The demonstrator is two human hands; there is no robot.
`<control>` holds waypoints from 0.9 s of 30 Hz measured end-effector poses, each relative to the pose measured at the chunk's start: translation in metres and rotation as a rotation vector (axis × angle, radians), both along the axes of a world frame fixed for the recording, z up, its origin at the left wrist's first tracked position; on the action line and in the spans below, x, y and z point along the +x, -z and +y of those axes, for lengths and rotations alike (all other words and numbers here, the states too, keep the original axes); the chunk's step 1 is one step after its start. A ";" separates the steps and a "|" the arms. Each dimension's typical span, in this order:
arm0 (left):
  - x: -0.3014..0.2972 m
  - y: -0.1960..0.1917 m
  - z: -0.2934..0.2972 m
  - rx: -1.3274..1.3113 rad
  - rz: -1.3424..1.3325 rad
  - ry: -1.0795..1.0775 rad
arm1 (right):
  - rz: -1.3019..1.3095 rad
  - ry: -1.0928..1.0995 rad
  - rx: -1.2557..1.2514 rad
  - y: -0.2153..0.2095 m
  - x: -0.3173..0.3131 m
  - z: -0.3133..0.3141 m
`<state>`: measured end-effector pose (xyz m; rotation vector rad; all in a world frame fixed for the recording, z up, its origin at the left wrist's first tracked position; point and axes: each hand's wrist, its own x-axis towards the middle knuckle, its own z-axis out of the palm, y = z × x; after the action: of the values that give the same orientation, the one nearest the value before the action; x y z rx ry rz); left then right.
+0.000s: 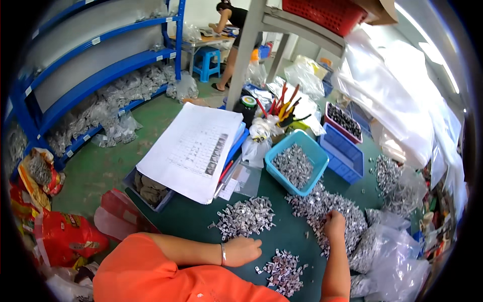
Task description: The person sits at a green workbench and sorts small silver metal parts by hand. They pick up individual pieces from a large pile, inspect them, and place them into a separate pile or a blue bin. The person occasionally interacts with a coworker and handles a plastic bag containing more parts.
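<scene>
My left hand [242,251], with a band at its wrist, rests low over the dark green table [196,225]. Its fingers are curled together, and whatever they may hold is hidden. Just beyond it lies a heap of small metal clips [246,216]; a smaller heap of similar pieces [285,272] is to its right, nearer me. My right hand [334,224] reaches down onto a large spread pile of small silvery metal parts [352,214]. The fingertips are pressed together at the pile, and anything between them is too small to make out.
A turquoise basin [271,168] of metal parts and a blue basket [344,156] stand at the back. Printed sheets [186,146] lie left of pliers [284,108]. Filled plastic bags [387,251] crowd the right side. Another person [234,25] bends over a far table.
</scene>
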<state>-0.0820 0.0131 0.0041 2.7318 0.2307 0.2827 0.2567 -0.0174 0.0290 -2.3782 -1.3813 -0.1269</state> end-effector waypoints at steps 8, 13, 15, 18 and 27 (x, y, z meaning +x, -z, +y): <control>0.057 0.013 -0.014 -0.245 -0.501 -0.014 | -0.122 0.029 -0.103 0.004 0.012 0.007; 0.048 0.006 -0.021 -0.337 -0.808 -0.022 | -0.085 -0.108 -0.038 0.000 -0.005 -0.002; 0.044 0.008 -0.019 -0.347 -0.849 -0.033 | -0.117 -0.161 -0.025 0.004 -0.016 0.002; 0.046 0.008 -0.021 -0.396 -0.877 -0.016 | -0.092 -0.118 -0.052 0.003 -0.003 0.003; 0.040 -0.009 -0.029 -0.288 -1.122 0.216 | 0.098 -0.453 -0.131 -0.023 -0.073 0.010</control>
<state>-0.0424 -0.0156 0.0129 1.9165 -0.3081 1.4737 0.1838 -0.0078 0.0521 -2.0705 -1.8839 0.2068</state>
